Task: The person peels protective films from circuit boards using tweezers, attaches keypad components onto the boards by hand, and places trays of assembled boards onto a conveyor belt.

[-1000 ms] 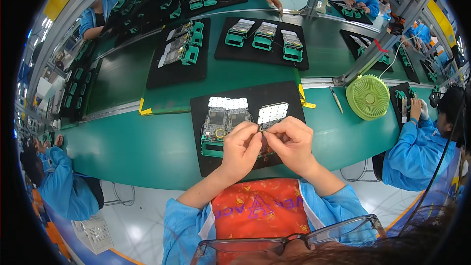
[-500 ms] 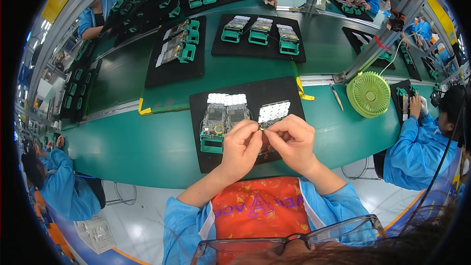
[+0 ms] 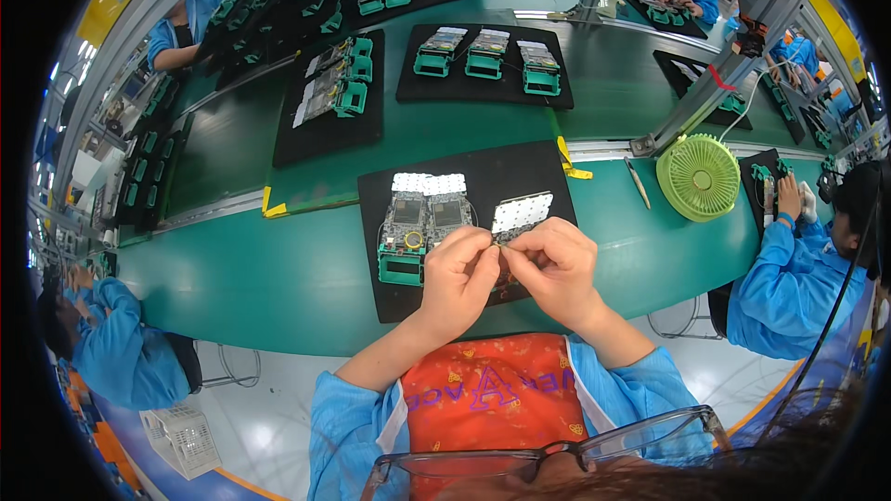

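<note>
On a black mat (image 3: 371, 195) in front of me, my left hand (image 3: 455, 280) and my right hand (image 3: 562, 264) meet with thumbs and fingertips pinched together. A tiny piece seems to sit between the fingertips, too small to name. Just beyond them a circuit board with a white dotted panel (image 3: 522, 212) stands tilted; the fingers hide its near part. Left of my hands lie two more circuit boards, the left one (image 3: 408, 213) with a green plastic frame (image 3: 401, 268) at its near end. A thin wire curves beside the right one (image 3: 448, 213).
A green fan (image 3: 698, 178) and a pen (image 3: 639, 184) are on the right of the green table (image 3: 251, 274). Further black mats (image 3: 432, 93) carry boards with green frames. A metal post (image 3: 691, 97) rises at right. Co-workers in blue sit around.
My hands stay pinched at nearly the same spot. The board with the white panel has shifted very slightly right. At the far side, a co-worker's hand has drawn back from the table.
</note>
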Demonstrator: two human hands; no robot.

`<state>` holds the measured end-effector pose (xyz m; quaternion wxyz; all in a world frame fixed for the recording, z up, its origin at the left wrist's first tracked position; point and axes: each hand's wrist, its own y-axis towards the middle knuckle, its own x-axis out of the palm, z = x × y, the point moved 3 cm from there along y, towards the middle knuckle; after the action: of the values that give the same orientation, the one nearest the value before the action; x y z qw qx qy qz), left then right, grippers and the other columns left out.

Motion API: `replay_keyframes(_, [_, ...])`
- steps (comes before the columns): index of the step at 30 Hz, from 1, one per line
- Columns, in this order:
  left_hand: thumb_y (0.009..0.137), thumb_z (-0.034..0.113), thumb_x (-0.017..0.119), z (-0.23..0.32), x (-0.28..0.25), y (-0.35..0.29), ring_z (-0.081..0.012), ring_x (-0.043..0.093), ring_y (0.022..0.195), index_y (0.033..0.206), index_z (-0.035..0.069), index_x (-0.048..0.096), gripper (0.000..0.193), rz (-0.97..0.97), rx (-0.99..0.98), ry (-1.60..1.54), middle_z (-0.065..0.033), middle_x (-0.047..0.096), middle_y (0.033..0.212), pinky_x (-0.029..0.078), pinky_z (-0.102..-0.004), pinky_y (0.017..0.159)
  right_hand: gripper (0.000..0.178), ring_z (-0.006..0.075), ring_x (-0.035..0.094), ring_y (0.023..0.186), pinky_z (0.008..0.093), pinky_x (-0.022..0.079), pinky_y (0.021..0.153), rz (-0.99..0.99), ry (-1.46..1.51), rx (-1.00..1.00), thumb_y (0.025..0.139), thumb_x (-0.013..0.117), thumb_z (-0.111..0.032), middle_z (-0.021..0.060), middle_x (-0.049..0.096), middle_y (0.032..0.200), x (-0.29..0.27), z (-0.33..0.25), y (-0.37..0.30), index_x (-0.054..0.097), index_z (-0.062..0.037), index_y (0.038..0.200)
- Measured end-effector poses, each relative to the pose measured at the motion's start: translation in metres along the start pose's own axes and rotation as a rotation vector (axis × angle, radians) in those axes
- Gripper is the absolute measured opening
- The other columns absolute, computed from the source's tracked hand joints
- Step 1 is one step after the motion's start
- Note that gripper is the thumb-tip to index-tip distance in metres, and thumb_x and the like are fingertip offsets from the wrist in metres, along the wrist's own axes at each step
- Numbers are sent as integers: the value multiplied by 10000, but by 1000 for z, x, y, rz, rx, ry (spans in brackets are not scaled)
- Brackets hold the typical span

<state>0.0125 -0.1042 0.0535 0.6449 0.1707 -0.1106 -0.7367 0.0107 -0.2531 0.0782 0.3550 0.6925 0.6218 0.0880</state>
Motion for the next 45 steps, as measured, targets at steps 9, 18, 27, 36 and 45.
replay_keyframes(9, [834, -51, 575, 11, 9, 6, -152, 595, 649, 906, -64, 613, 82, -35, 110, 139, -119, 603, 834, 456, -275, 536, 108, 94, 522, 504, 225, 387, 445, -51, 17, 140, 707, 744, 41, 33, 598, 650, -13, 4, -2, 669, -28, 743])
replay_keyframes(18, [793, -58, 599, 5, 29, 9, -194, 573, 636, 838, -63, 594, 45, 3, 154, 101, -124, 587, 761, 452, -299, 539, 77, 29, 441, 541, 202, 329, 476, -44, 62, 308, 726, 738, 36, -13, 570, 654, -27, 8, -5, 676, -10, 729])
replay_keyframes(27, [867, 29, 551, -20, 40, 20, -282, 589, 696, 888, -52, 602, 99, -108, -38, 9, -154, 581, 778, 456, -362, 610, 63, 29, 417, 553, 206, 310, 481, -4, 101, 454, 737, 741, 8, -5, 571, 664, -33, 37, -3, 681, 13, 756])
replay_keyframes(36, [881, 124, 604, -42, -19, 18, -369, 428, 1270, 1380, -48, 372, 576, 89, -49, 449, -247, 416, 1368, 372, -429, 1034, 233, 162, 549, 658, 285, 432, 573, -38, -250, 297, 803, 671, -36, 102, 616, 945, -49, 80, 2, 638, 15, 1028])
replay_keyframes(45, [932, 246, 586, -91, -122, -54, -388, 452, 1187, 1375, -67, 351, 591, 243, -464, 471, -273, 399, 1337, 365, -447, 1030, 514, 156, 552, 696, 296, 472, 639, -320, -129, 705, 885, 614, -134, 86, 584, 902, -67, 173, -38, 425, 36, 1331])
